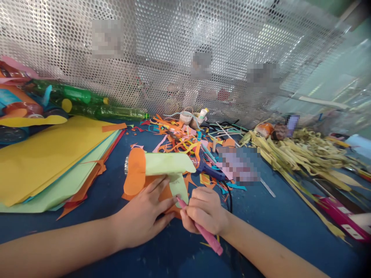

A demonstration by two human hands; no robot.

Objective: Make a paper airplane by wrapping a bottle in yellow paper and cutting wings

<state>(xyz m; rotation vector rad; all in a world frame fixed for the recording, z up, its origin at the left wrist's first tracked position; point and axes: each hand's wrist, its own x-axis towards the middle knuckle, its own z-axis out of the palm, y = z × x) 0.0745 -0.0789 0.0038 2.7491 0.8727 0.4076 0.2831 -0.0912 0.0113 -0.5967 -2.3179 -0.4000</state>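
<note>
My right hand point(204, 212) is closed round a pink marker point(209, 238), its tip down near a pale green paper piece point(178, 189). Fingers spread, my left hand point(145, 214) lies on an orange paper sheet point(164, 189) and touches the edge of the green piece. Just beyond it lies a bottle point(126, 165) on its side, wrapped in light green paper point(166, 163), with a rounded orange paper shape point(135, 172) across one end. A dark blue tool handle point(210, 170), perhaps a glue gun with its black cord, rests right of the bottle.
Coloured paper sheets point(52, 154) are stacked on the left, with green bottles point(87, 102) behind. Paper scraps point(179, 135) litter the back of the blue table point(116, 247). Dry husks point(295, 154) and a magenta box point(344, 218) lie right. A perforated metal screen point(162, 46) stands behind.
</note>
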